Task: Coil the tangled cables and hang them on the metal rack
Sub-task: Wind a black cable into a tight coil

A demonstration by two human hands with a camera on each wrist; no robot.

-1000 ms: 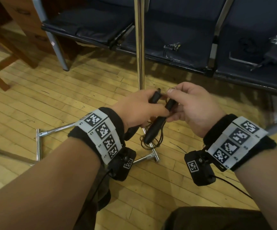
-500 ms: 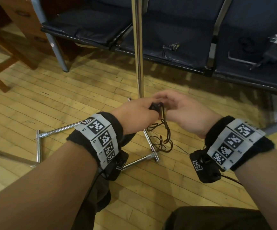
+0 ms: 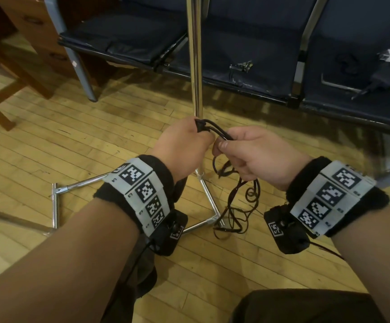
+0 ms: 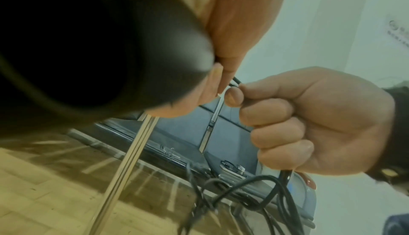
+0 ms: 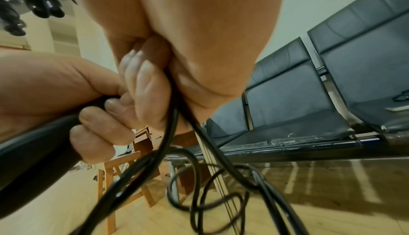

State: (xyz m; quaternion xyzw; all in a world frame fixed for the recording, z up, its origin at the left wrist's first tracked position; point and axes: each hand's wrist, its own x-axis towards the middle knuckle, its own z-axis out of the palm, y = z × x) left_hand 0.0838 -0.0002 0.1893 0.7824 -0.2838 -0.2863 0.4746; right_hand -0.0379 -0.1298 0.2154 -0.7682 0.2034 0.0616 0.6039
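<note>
— Dangling below both hands, the cable (image 3: 236, 201) is looping down toward the floor (image 3: 72, 145)?
— Yes. The left hand (image 3: 184, 145) is gripping its plug end, the right hand (image 3: 257, 155) is clutching the strands; the rack (image 3: 195, 54) is standing just beyond them.

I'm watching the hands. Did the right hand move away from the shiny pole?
Yes. The right hand has slid rightward, away from the metal pole, drawing the cable out from the left hand.

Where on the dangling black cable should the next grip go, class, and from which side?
On the straight strand of the black cable just below the right hand, taken from above. Judging by its pose, that stretch hangs free, while lower down it loops in a tangle around the metal rack's foot.
</note>
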